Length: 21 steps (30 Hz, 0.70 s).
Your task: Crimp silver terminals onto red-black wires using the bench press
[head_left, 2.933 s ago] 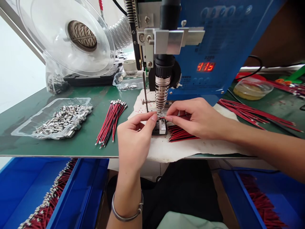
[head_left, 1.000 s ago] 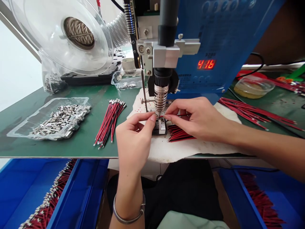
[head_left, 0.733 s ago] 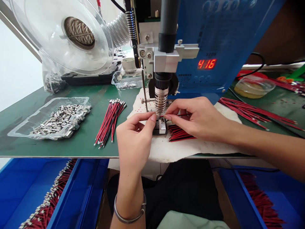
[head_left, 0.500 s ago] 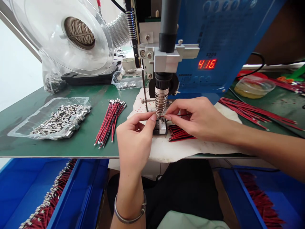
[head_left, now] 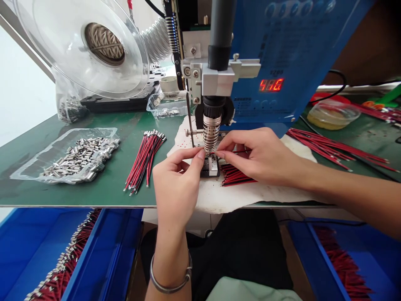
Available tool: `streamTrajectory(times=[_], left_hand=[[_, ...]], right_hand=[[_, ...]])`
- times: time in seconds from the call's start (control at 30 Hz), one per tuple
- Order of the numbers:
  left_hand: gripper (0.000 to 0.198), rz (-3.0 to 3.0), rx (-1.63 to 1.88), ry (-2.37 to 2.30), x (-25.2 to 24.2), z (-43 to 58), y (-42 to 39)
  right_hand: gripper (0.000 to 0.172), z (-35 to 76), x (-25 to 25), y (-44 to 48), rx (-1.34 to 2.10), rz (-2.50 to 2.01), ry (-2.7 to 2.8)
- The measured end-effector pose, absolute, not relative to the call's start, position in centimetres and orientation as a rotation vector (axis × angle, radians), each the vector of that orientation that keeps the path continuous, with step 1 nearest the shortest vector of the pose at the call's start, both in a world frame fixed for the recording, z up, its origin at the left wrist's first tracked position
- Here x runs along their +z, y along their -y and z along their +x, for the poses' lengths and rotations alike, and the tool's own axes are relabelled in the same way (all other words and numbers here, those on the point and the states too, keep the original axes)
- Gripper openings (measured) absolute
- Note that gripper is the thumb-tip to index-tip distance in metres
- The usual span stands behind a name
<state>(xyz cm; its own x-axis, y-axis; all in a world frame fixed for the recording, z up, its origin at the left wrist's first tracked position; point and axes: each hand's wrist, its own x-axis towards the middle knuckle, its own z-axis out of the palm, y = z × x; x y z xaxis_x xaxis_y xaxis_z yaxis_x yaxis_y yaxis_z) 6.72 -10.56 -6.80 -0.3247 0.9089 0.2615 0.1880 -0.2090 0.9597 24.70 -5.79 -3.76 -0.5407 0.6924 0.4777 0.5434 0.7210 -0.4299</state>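
Note:
Under the soldering machine's coiled tip holder, both my hands meet over a small metal fixture. My left hand is closed in a pinch at the fixture's left side; what lies between thumb and forefinger is hidden. From the right, my right hand pinches a thin wire, its end directed at the soldering tip. Below that hand, a bundle of red and black wires lies on a white cloth. The spot where tip and wire end meet is too small to make out.
Left on the green table sit a clear tray of small metal cylinders and wires with metal ends. More red wires lie right. Blue bins stand below the edge. A clear fume hood rises back left.
Both hands keep the same pinches at the fixture. The whole view has shifted very slightly; nothing else visibly moved.

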Motion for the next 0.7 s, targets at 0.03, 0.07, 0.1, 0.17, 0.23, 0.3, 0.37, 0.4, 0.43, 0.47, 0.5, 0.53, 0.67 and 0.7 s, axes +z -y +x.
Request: streamTrajectory(times=[0.03, 0.07, 0.1, 0.17, 0.23, 0.3, 0.37, 0.4, 0.43, 0.47, 0.5, 0.53, 0.67, 0.7], left_hand=[[0.018, 1.318, 1.585, -1.466, -6.80, 6.70, 10.55], [0.018, 1.319, 1.583, -1.467, -6.81, 6.69, 10.54], [0.018, 1.317, 1.582, -1.468, -6.82, 6.67, 10.53], [0.018, 1.315, 1.586, -1.468, -6.85, 6.66, 10.53], [0.017, 1.316, 1.591, -1.467, -6.88, 6.66, 10.54], [0.018, 1.318, 1.591, -1.470, -6.90, 6.66, 10.56], [0.019, 1.319, 1.589, -1.469, -6.92, 6.64, 10.55], [0.020, 1.321, 1.588, -1.467, -6.92, 6.63, 10.54], [0.021, 1.324, 1.585, -1.466, -6.92, 6.62, 10.53], [0.021, 1.330, 1.582, -1.465, -6.91, 6.60, 10.52], [0.020, 1.339, 1.581, -1.465, -6.90, 6.59, 10.52], [0.020, 1.348, 1.577, -1.465, -6.89, 6.57, 10.52], [0.020, 1.357, 1.570, -1.444, -6.98, 6.52, 10.55], [0.020, 1.352, 1.567, -1.432, -7.01, 6.50, 10.56]], right_hand=[[0.011, 24.70, -3.78, 5.80, 0.306, -0.934, 2.284], [0.011, 24.70, -3.80, 5.81, 0.308, -0.936, 2.284], [0.011, 24.69, -3.81, 5.81, 0.310, -0.935, 2.283], [0.012, 24.68, -3.83, 5.82, 0.312, -0.939, 2.284], [0.012, 24.66, -3.84, 5.82, 0.310, -0.947, 2.286], [0.012, 24.64, -3.82, 5.83, 0.303, -0.945, 2.286], [0.011, 24.63, -3.81, 5.83, 0.292, -0.928, 2.286], [0.010, 24.64, -3.80, 5.82, 0.285, -0.916, 2.285], [0.010, 24.64, -3.80, 5.81, 0.279, -0.905, 2.285], [0.010, 24.65, -3.79, 5.79, 0.274, -0.894, 2.287], [0.010, 24.67, -3.78, 5.76, 0.270, -0.881, 2.290], [0.010, 24.69, -3.78, 5.72, 0.266, -0.869, 2.294], [0.011, 24.84, -3.78, 5.51, 0.268, -0.822, 2.316], [0.011, 24.90, -3.78, 5.47, 0.271, -0.812, 2.321]])
